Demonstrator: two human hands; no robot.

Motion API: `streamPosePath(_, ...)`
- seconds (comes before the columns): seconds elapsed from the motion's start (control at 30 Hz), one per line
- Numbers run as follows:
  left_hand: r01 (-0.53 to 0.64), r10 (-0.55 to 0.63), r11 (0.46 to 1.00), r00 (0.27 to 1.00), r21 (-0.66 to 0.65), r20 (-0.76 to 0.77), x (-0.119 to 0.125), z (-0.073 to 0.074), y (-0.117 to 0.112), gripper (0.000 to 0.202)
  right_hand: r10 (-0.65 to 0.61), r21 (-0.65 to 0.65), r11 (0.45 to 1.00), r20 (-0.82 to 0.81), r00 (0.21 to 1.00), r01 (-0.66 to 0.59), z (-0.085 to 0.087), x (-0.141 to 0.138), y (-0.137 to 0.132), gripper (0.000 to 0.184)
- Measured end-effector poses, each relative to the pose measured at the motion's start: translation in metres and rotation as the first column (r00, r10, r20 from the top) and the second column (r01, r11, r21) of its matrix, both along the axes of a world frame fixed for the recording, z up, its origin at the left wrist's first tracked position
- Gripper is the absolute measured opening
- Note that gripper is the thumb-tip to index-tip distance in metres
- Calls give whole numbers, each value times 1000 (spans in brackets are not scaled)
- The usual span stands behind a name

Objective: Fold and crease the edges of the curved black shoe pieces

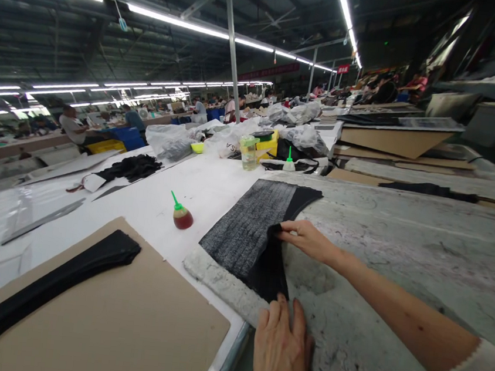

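Observation:
A piece of black fabric point(249, 227) with a grey, streaky-looking surface lies on a stained, pale padded board. My right hand point(301, 238) pinches its right edge and lifts it, so a plain black part is folded up there. At the fabric's near corner, my left hand point(281, 348) rests with fingers stretched out, the fingertips touching the edge. The padded board point(376, 264) runs under both hands to the right. Left of the fabric stands a small squeeze bottle point(183, 217) with a green nozzle and reddish-brown liquid.
A long black fabric strip point(56, 277) lies on a tan board point(140, 316) at the left. Behind are a crumpled black cloth point(132, 167), a jar of pale liquid point(248, 155), another green-nozzled bottle point(289, 163) and plastic bags point(170, 142). Stacked boards point(389, 141) stand at back right; people sit farther off.

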State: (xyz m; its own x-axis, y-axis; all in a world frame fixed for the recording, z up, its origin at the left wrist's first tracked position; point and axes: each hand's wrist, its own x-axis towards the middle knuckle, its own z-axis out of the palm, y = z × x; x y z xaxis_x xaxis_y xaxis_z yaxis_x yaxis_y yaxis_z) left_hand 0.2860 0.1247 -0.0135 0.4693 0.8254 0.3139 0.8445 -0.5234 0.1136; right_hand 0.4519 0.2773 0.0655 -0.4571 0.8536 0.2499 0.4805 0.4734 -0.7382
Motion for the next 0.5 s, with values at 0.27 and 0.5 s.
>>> streamPosePath(0.27,-197,206,964,978,-179,33,-13,39,34,34,-270,-134,960,-184,945,248,-5,13,28,43)
streamPosePath(0.5,-177,182,971,983,-159,16,-26,37,53,29,-700,-206,706,-353,621,678,26,115,61,38)
